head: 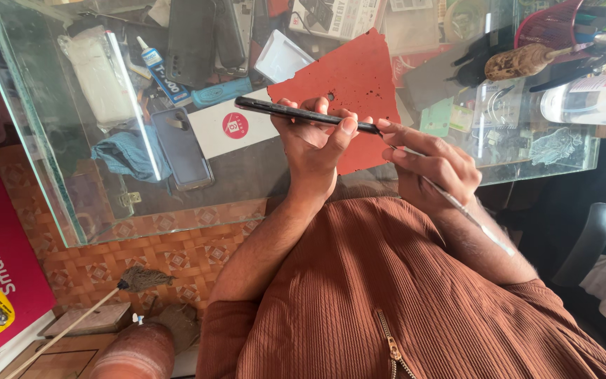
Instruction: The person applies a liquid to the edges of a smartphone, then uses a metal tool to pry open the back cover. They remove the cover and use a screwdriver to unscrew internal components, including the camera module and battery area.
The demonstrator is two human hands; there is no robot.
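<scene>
Item, held: a slim black phone (296, 112), seen edge-on, level above the near edge of the glass table (50, 182). My left hand (313, 144) grips it from beneath, fingers curled up around the far side, thumb pressed flat against the near edge.

Item, held: a thin metal tool (468, 214), long and flat. My right hand (433, 165) pinches it between thumb and the first fingers, pressed close together, its tip meeting the phone's right end; the handle runs back over my wrist.

Item, on the glass beneath both hands: a worn red mat (352, 70), pitted with dark spots, reaching to the near edge.

Item, towards the left edge: a second phone (182, 149) lying flat, beside a crumpled blue cloth (129, 154). A white card with a red round mark (233, 126) lies between that phone and the mat.

Item, further back on the left: a glue tube (163, 70) with a blue label, and a dark phone case (192, 38).

Item, far right corner: a wooden-handled brush (524, 62) and a red basket (552, 27) of tools.

Item, on the tiled floor below the left edge: a small duster (135, 281) on a stick.
</scene>
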